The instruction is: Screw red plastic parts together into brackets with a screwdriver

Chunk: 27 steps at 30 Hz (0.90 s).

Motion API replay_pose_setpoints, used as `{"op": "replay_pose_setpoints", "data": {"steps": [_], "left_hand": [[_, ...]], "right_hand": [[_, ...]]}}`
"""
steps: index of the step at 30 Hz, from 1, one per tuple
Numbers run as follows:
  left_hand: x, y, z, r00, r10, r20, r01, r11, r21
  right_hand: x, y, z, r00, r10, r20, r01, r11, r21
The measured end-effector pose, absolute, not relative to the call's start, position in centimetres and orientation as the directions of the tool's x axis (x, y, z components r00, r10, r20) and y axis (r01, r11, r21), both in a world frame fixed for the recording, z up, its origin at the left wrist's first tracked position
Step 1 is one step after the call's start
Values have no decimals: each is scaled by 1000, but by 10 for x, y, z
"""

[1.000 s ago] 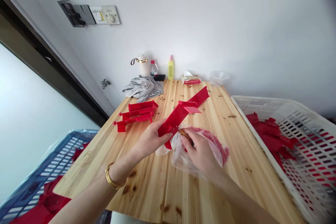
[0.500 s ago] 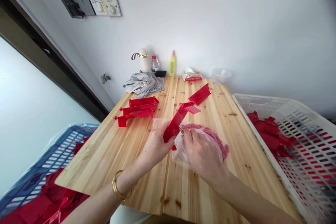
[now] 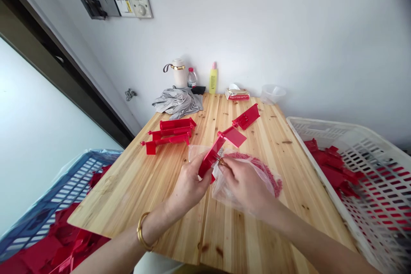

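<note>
The right hand [image 3: 244, 180] shows its thumb now, not its knuckles as before, pinching a brown tool [image 3: 222, 162], tip at the red part [image 3: 211, 159]. The left hand [image 3: 192, 183] grips that part over the table's [image 3: 128, 192] middle; work on it seems to go on

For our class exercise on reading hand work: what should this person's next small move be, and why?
Probably to work the brown-handled tool gently against the red part: the right hand holds the tool with its metal tip at the part, and the left hand grips that part.
</note>
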<state>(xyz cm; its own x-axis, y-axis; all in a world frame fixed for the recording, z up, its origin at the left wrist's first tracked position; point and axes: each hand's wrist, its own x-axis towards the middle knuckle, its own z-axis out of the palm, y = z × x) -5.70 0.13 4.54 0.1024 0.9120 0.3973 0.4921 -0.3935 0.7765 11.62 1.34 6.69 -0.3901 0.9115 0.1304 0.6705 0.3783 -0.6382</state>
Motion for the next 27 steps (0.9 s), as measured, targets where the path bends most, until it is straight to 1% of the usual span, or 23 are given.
{"op": "replay_pose_setpoints", "data": {"steps": [2, 3, 4, 5, 7, 9, 10, 11, 12, 13, 15, 17, 18, 20, 22, 23, 25, 26, 27], "left_hand": [[-67, 1, 48, 122, 922, 367, 498, -377, 781], [-74, 1, 50, 142, 923, 359, 505, -379, 775], [-81, 0, 52, 162, 921, 355, 517, -386, 764], [-89, -2, 54, 177, 918, 356, 535, -393, 748], [-104, -6, 56, 183, 912, 367, 596, -400, 697], [-119, -10, 54, 114, 912, 395, 691, -358, 628], [-126, -11, 52, 62, 909, 412, 738, -320, 595], [-133, -12, 48, 11, 904, 427, 778, -276, 564], [-142, -11, 44, -27, 900, 436, 813, -234, 533], [-153, -10, 39, -39, 897, 440, 842, -207, 498], [-178, -5, 29, 36, 905, 424, 892, -220, 395], [-206, 5, 20, 168, 903, 394, 916, -291, 276], [-219, 12, 15, 218, 901, 375, 921, -317, 228], [-237, 25, 9, 276, 901, 336, 931, -338, 140], [-239, 34, 8, 276, 893, 355, 948, -313, 52], [-233, 36, 10, 255, 885, 388, 959, -282, 13], [-206, 35, 18, 199, 847, 492, 974, -226, -6], [-186, 32, 21, 192, 825, 532, 971, -237, 18], [-164, 29, 24, 212, 804, 556, 952, -298, 67]], "right_hand": [[105, 11, 59, -399, 888, 227, 806, 458, -375], [99, 9, 56, -415, 880, 232, 828, 471, -304], [93, 8, 53, -436, 874, 213, 822, 484, -300], [88, 6, 51, -458, 868, 190, 790, 496, -360], [76, 1, 48, -476, 866, 149, 665, 466, -583], [66, -11, 42, -488, 871, 62, 483, 329, -811], [62, -20, 38, -502, 865, -6, 398, 225, -890], [59, -30, 34, -526, 847, -75, 328, 121, -937], [57, -41, 30, -551, 824, -132, 289, 40, -956], [57, -52, 27, -574, 804, -155, 285, 19, -958], [62, -71, 25, -639, 761, -115, 322, 129, -938], [74, -82, 29, -697, 713, -72, 355, 256, -899], [82, -85, 31, -706, 704, -76, 371, 276, -887], [100, -86, 35, -665, 739, -108, 414, 244, -877], [117, -84, 36, -584, 800, -138, 450, 177, -875], [125, -83, 35, -542, 829, -140, 458, 151, -876], [140, -81, 30, -462, 877, -132, 462, 111, -880], [146, -80, 27, -419, 900, -120, 460, 96, -883], [153, -80, 24, -377, 920, -106, 454, 84, -887]]}}
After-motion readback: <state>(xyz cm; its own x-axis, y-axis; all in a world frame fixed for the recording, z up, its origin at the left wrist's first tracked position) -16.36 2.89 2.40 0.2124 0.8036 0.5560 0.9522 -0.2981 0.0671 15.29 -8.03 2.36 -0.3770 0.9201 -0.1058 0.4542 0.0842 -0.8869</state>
